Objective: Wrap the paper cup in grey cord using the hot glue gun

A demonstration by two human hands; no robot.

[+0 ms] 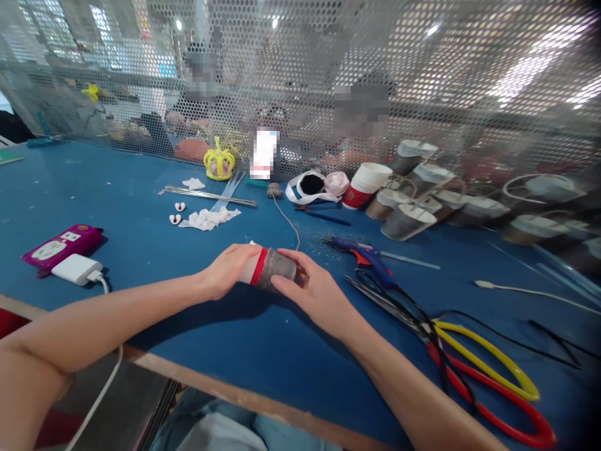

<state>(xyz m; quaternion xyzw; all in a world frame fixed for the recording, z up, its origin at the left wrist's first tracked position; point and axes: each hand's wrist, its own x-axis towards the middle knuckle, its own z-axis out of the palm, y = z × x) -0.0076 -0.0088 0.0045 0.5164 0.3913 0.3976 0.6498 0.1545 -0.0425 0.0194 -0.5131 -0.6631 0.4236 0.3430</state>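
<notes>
A paper cup lies on its side between my hands, just above the blue table. Grey cord covers its right part, and a red band and bare white paper show at the left. My left hand grips the white end. My right hand curls round the cord-wrapped end, thumb in front; some fingers are hidden behind it. A thin grey cord runs from a small ball to behind my right hand. Right of that hand lie a blue glue gun and large scissors with yellow and red handles.
Stacked paper cups and several cord-wrapped cups stand at the back right. A phone leans on the perforated screen. At left are a power bank in a purple case and a white charger. Metal rods lie behind.
</notes>
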